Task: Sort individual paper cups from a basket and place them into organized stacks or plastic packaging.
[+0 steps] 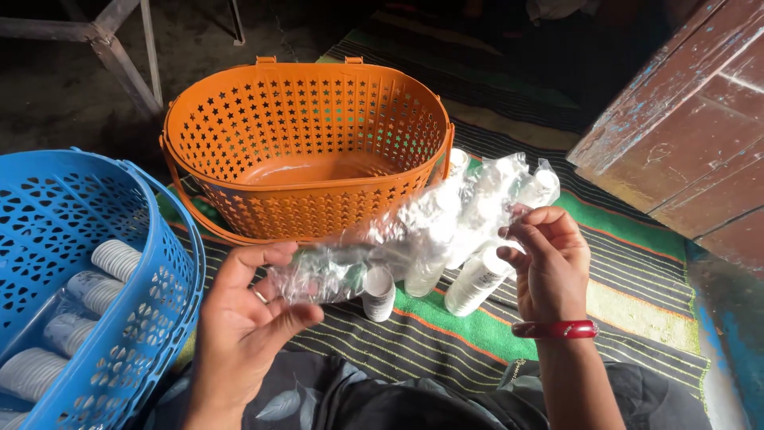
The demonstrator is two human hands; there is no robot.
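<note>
Both hands grip one clear plastic bag (414, 231) that I see stretched between them. Left hand (247, 318) pinches the crumpled end of the bag between thumb and fingers, low and near the middle of my view. Right hand (541, 263) pinches the other end, higher up and to the right, with its fingers shut on the thin plastic. That wrist wears a red bangle (555, 329).

I can see small white bottles (477, 203) inside the bag, up near the right hand. More white bottles (471, 284) lie on the mat just under the bag, and one small one (379, 293) lies close to the left hand. I cannot tell if the lower ones touch the bag or are partly in it.

A striped mat (629, 271) with green, black and yellow bands covers the floor under all this. An orange basket (306, 147) with star holes sits on the mat right behind the bag. It looks hollow inside, with only its orange floor showing. A blue basket (159, 263) sits at the left, just beside the left hand. It holds more white bottles (115, 259) wrapped in clear plastic.

A brown wooden door (684, 135) leans at the far right. Dark cloth with leaf shapes (318, 398) shows at the bottom, over my lap.
</note>
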